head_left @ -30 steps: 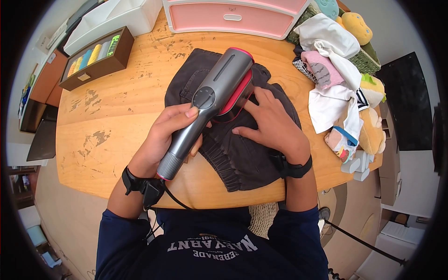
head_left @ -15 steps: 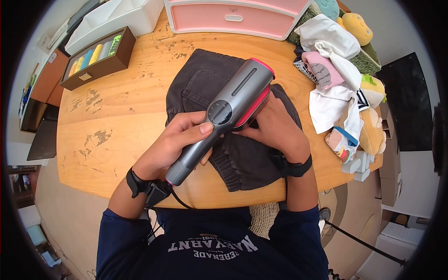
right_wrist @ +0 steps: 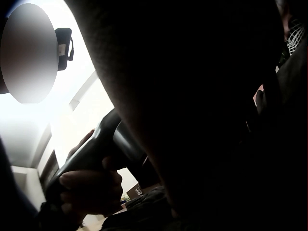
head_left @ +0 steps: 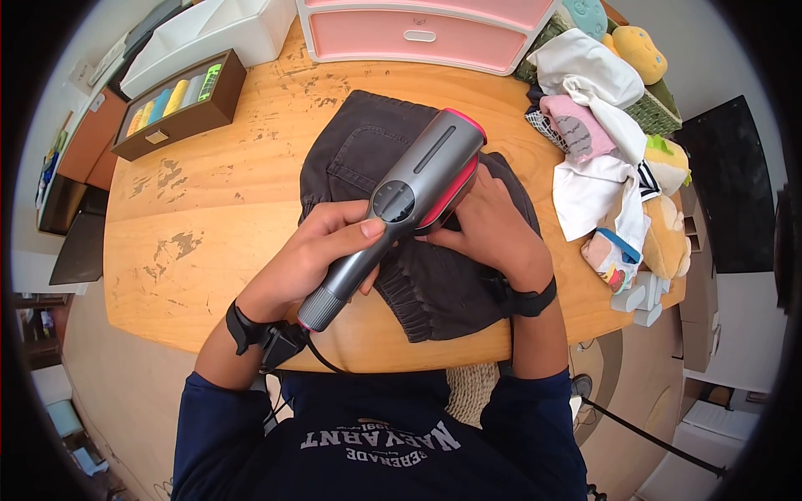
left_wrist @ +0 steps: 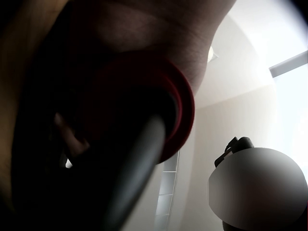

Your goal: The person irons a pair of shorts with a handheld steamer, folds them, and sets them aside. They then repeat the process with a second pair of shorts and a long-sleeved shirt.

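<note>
Steamer [head_left: 428,163] held up over the dark shorts [head_left: 447,292] on the worktop [head_left: 188,284]; long axis diagonal, ribbed handle end near and left, wide head far and right. Dial side faces up, red-edged side toward the right hand [head_left: 493,221]. Left hand [head_left: 311,250] grips the handle, fingers closed round it, thumb just below the dial. Right hand is at the head's red-edged side, fingers bent in under it; tips hidden, so can't tell how far open or what it has hold of. Black cord [head_left: 324,357] near the handle's end.

Shorts lie flat, waistband toward the person; steamer and both hands cover part of them. Right wrist view mostly dark.

Far left: brown box [head_left: 196,121] with a row of coloured rolls [head_left: 175,98], white bin [head_left: 263,33] behind it. Pink drawer [head_left: 459,42] at the far edge, shut. Right: white cloth [head_left: 585,192] heaped against a green basket [head_left: 656,115], yellow plush [head_left: 639,54] in the basket.
</note>
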Demonstrator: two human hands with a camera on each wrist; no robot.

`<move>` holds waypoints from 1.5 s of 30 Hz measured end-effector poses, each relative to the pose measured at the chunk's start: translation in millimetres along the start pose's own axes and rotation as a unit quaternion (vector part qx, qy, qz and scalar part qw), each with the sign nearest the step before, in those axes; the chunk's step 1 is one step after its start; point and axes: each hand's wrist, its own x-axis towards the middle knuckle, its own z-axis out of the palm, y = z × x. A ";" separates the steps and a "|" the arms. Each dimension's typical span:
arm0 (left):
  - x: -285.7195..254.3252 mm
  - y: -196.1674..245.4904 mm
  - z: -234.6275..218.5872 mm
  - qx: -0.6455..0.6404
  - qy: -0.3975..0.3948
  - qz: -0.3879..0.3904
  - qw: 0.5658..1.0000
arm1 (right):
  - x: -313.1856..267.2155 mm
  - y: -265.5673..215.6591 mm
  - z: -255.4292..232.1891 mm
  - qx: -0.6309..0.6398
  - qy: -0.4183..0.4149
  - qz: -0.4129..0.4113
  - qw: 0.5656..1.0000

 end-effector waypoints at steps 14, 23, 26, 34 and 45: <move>-2.4 0.0 2.6 0.026 0.006 0.016 1.000 | 1.6 -4.0 -6.2 0.003 -0.054 0.034 0.998; -7.3 4.3 9.5 0.042 0.014 0.024 0.999 | 0.4 -3.4 -4.2 -0.002 -0.014 0.019 1.000; -16.1 3.0 11.4 0.034 0.021 0.017 0.999 | -0.1 -2.0 -6.8 0.008 -0.023 0.023 0.999; -58.6 -27.6 18.2 0.043 0.134 0.009 0.990 | -0.3 -6.5 -11.5 0.011 -0.049 0.035 0.998; -73.5 -25.5 17.9 0.112 0.202 0.002 0.973 | -1.9 -6.7 -9.3 0.009 -0.054 0.040 0.998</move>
